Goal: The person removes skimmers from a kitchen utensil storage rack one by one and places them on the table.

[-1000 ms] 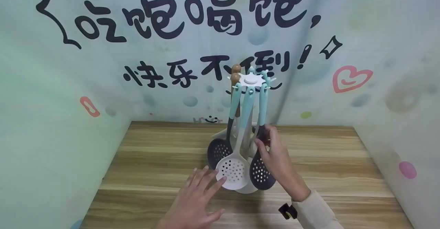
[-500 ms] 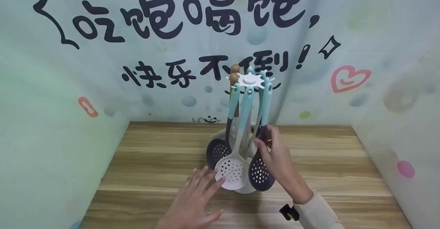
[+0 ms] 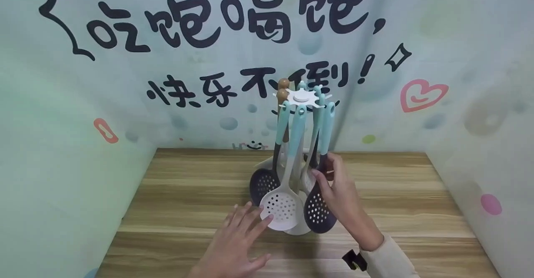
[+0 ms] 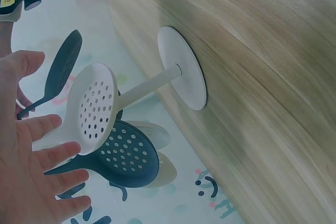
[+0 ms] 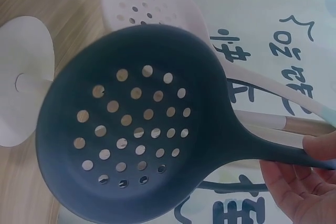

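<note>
My right hand (image 3: 344, 192) pinches the dark slotted skimmer (image 3: 320, 215) by its neck, between thumb and fingers. The skimmer's turquoise handle (image 3: 328, 123) stands a little to the right of the white rack top (image 3: 301, 96). In the right wrist view its holed bowl (image 5: 131, 114) fills the middle. My left hand (image 3: 235, 238) is spread with fingers fairly straight beside the white slotted skimmer (image 3: 281, 211), which hangs at the front. Whether its fingertips touch that bowl I cannot tell. Another dark skimmer (image 4: 128, 156) hangs behind the white one.
The rack's round white base (image 4: 181, 72) stands on the wooden table (image 3: 187, 182). More utensils with turquoise or wooden handles (image 3: 283, 89) hang around it. A printed cloth (image 3: 208, 61) rises behind the table and along both sides.
The dark skimmer's handle has moved right, away from the rack top, with my right hand on its neck. My left hand has hardly moved.
</note>
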Demonstrator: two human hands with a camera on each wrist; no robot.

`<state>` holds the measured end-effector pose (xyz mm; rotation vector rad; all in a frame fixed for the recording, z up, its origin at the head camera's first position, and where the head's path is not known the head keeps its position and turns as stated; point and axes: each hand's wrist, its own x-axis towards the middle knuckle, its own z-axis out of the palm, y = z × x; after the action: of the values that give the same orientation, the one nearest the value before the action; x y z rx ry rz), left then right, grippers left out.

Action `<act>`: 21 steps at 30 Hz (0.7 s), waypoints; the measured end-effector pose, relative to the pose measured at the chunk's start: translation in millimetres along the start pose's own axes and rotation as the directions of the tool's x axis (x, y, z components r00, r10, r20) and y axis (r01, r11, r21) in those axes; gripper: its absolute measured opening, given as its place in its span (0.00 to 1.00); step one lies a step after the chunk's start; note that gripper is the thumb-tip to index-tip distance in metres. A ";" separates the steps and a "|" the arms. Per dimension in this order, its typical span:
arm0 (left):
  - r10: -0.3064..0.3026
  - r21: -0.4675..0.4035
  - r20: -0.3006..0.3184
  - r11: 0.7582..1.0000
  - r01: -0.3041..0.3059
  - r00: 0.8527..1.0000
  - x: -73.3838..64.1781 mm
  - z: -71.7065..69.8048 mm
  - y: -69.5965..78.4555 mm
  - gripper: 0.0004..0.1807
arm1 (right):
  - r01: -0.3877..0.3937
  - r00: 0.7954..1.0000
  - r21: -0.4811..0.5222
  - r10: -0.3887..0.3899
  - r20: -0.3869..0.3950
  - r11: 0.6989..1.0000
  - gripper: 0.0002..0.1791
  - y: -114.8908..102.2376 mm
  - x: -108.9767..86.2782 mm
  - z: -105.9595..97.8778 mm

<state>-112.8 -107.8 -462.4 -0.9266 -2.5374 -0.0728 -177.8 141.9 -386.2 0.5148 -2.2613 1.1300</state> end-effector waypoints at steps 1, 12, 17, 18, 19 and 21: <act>0.000 0.001 0.002 1.000 0.000 1.000 -0.1 0.0 -0.1 0.44 | 0.006 1.000 -0.005 -0.006 -0.005 1.000 0.18 0.5 -0.5 -0.5; 0.005 -0.007 0.007 1.000 -0.005 1.000 0.3 -1.3 -0.2 0.43 | -0.011 0.999 -0.058 0.009 -0.030 0.998 0.17 8.1 -6.7 -9.5; 0.006 -0.003 0.005 1.000 -0.006 1.000 0.4 -0.2 0.2 0.42 | -0.030 0.999 -0.075 0.028 -0.029 0.997 0.17 14.7 -10.4 -15.7; 0.004 -0.004 0.007 1.000 -0.004 1.000 0.4 -0.1 0.3 0.42 | -0.038 0.999 -0.075 0.036 -0.026 0.996 0.17 16.3 -11.4 -17.0; 0.004 -0.004 0.006 1.000 -0.004 1.000 0.2 0.3 0.4 0.42 | -0.046 0.999 -0.078 0.044 -0.024 0.996 0.17 18.2 -12.6 -18.2; 0.004 -0.004 0.001 1.000 -0.004 1.000 -0.1 0.7 0.7 0.42 | -0.066 0.998 -0.086 0.064 -0.016 0.994 0.17 22.0 -15.2 -20.5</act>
<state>-112.6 -107.2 -463.1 -0.9331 -2.5377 -0.0760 -172.0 172.6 -398.9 0.4005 -2.3190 1.0577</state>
